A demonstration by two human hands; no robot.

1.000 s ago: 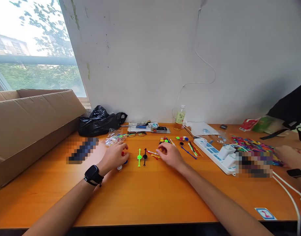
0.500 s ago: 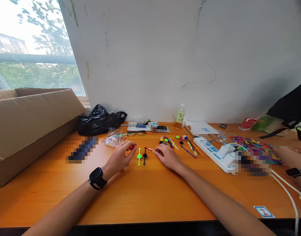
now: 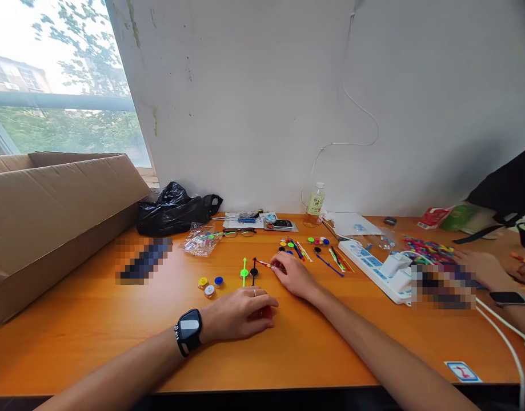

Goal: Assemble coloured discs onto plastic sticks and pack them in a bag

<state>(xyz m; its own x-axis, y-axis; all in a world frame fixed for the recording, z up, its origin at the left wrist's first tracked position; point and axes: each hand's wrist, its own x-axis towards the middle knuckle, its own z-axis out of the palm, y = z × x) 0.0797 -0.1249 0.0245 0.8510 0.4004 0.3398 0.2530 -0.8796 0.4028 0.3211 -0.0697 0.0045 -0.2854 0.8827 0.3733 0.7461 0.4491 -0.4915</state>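
Note:
My left hand [image 3: 245, 313] is low over the table with its fingers curled round a small red disc [image 3: 267, 312], partly hidden by them. My right hand [image 3: 294, 275] rests on the wood, its fingertips closed on thin plastic arrows [image 3: 265, 264], red and pale, whose tips stick out to the left. Between the hands lie a green arrow [image 3: 244, 269] and a black arrow [image 3: 254, 268], each crossing a round base; my left hand hides their lower ends. Left of these sit a yellow disc [image 3: 203, 282], a blue disc [image 3: 219, 281] and a white disc [image 3: 209, 291].
Behind my right hand lie more coloured discs [image 3: 318, 241] and loose arrows [image 3: 337, 258]. A white power strip [image 3: 373, 271] with plugs stands at right, near a co-worker's hand [image 3: 480, 268]. A cardboard box [image 3: 60, 222] fills the left; a drink bottle [image 3: 315, 205] stands at back.
My left hand has moved right and toward me with the red disc, from left of the green arrow to in front of both arrows. The three discs it hid now show. My right hand stays put.

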